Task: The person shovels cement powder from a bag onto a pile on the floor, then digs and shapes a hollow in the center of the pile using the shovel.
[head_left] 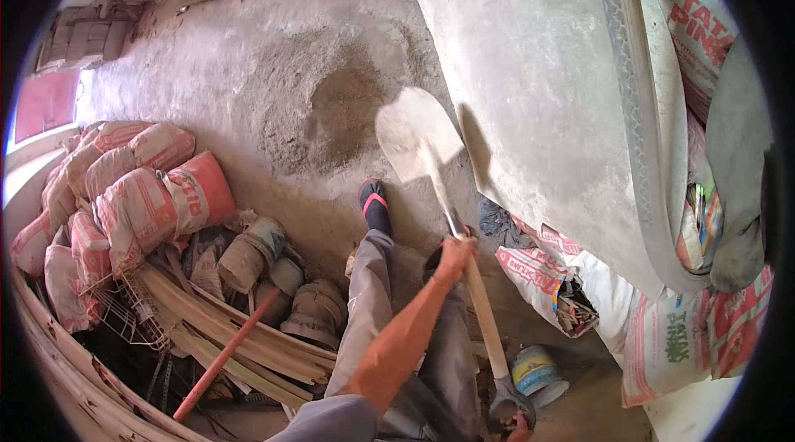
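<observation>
A shovel (479, 301) slants across the view, its pale, dusty blade (418, 134) up near the pile and its grip end at the bottom. My left hand (458, 255) is closed around the lower shaft, close to the blade's socket. At the bottom edge, my right hand (520, 427) holds the dark handle at the other end; only some fingers show. Left of the blade lies a grey heap of sand or cement mix (344, 115) with a hollow in its middle. Whether the blade touches the floor I cannot tell.
Filled cement sacks (137, 202) are piled at left, beside stacked buckets (257, 256), wooden planks (240, 334) and a red pole (224, 359). A large grey board (546, 86) leans at right, near more sacks (667, 342). A paint bucket (537, 371) stands by the handle.
</observation>
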